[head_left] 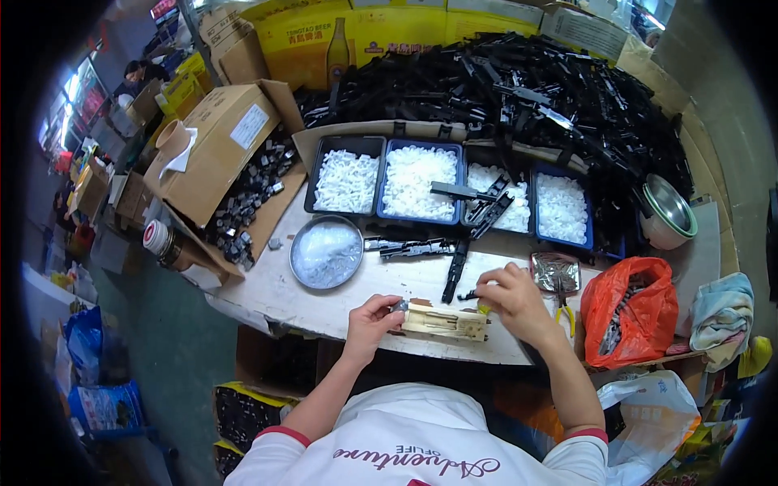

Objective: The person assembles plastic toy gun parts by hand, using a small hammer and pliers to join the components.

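My left hand (pixel 373 326) is closed in a pinch on a small grey metal piece (pixel 399 306) at the left end of a pale wooden block (pixel 444 322). The block is long and grooved, and lies near the table's front edge. Over its right end, my right hand (pixel 517 301) pinches a small black part (pixel 468 296), too small to name. Something yellow (pixel 485 309) shows under its fingers, mostly hidden. Beyond my hands lie long black slotted metal rails (pixel 417 249), one pointing toward me (pixel 455 274).
Trays of white plastic pieces (pixel 421 180) stand beyond a round metal dish (pixel 327 286). Black rails (pixel 519 105) are heaped behind. At left, a tipped carton (pixel 219 138) spills small metal blocks (pixel 241 212). Yellow-handled pliers (pixel 565 319) and a red bag (pixel 609 300) sit at right.
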Demonstrator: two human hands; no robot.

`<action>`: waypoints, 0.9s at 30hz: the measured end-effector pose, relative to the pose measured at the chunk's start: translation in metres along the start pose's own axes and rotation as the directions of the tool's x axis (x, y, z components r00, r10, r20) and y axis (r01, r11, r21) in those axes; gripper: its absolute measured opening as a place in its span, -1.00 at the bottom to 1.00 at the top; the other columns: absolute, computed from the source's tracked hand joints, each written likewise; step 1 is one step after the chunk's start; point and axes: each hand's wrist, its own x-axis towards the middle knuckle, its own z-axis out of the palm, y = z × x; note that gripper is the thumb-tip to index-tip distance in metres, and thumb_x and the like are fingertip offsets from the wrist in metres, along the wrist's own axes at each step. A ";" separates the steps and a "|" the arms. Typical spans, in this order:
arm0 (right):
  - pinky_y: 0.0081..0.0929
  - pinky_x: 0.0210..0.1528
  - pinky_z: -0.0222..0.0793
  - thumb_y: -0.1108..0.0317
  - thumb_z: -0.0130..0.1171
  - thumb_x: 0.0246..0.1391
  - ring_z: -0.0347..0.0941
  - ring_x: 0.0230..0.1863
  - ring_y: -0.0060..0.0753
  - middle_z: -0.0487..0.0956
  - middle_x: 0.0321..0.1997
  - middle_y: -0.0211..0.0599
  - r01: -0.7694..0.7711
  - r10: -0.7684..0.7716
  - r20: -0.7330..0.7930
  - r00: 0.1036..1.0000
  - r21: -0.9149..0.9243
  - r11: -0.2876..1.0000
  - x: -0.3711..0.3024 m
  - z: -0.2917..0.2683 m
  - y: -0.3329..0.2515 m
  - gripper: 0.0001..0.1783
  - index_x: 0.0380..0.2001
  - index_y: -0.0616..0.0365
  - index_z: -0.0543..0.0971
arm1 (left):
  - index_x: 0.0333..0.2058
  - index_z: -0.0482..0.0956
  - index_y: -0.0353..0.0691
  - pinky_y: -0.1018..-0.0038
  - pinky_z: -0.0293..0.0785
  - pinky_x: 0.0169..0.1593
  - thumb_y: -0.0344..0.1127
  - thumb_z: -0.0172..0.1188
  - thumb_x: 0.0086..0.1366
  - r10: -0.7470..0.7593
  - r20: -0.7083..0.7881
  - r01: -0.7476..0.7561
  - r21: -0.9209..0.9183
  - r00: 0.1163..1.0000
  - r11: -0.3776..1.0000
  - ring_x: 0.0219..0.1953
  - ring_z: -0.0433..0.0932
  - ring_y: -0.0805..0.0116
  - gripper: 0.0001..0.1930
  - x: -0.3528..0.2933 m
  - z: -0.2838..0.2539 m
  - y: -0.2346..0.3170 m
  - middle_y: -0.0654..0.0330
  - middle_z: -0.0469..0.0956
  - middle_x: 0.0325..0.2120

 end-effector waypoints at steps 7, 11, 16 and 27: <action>-0.34 -0.14 0.19 0.60 0.14 -0.41 0.31 -0.19 -0.28 0.47 -0.20 -0.41 0.099 -0.122 0.058 0.991 0.302 0.948 -0.021 0.034 -0.023 -0.69 -0.43 0.12 0.47 | -0.23 0.47 -0.37 0.67 0.43 -0.41 -0.51 0.17 0.08 -0.011 -0.022 0.010 -0.034 1.000 0.999 -0.49 0.46 0.58 -0.76 -0.004 -0.009 -0.008 0.25 0.50 -0.52; -0.35 -0.11 0.18 0.60 0.13 -0.39 0.32 -0.17 -0.26 0.46 -0.27 -0.37 0.188 -0.224 0.166 0.960 0.207 0.960 -0.024 0.048 -0.010 -0.72 -0.46 0.14 0.45 | -0.23 0.46 -0.36 0.67 0.42 -0.40 -0.52 0.17 0.08 -0.018 -0.026 0.017 -0.042 1.000 0.999 -0.48 0.46 0.58 -0.76 -0.004 -0.007 -0.007 0.25 0.50 -0.51; -0.32 -0.08 0.14 0.51 0.11 -0.30 0.32 -0.23 -0.26 0.43 -0.41 -0.32 0.083 -0.107 0.163 0.981 0.145 0.986 -0.009 0.051 -0.024 -0.78 -0.43 0.18 0.45 | -0.23 0.46 -0.35 0.67 0.43 -0.39 -0.53 0.18 0.06 -0.009 -0.013 0.009 -0.040 1.000 0.999 -0.46 0.46 0.59 -0.76 -0.003 -0.008 -0.012 0.25 0.50 -0.47; -0.14 0.09 -0.09 0.41 0.06 -0.18 0.23 0.00 -0.48 0.35 0.00 -0.39 0.165 -0.123 0.209 0.970 -0.197 0.966 -0.011 0.082 -0.034 -0.65 -0.20 0.14 0.44 | -0.26 0.51 -0.36 0.68 0.39 -0.31 -0.56 0.21 0.00 0.138 0.043 -0.144 0.207 0.990 0.968 -0.40 0.40 0.59 -0.74 -0.001 -0.015 -0.006 0.28 0.40 -0.41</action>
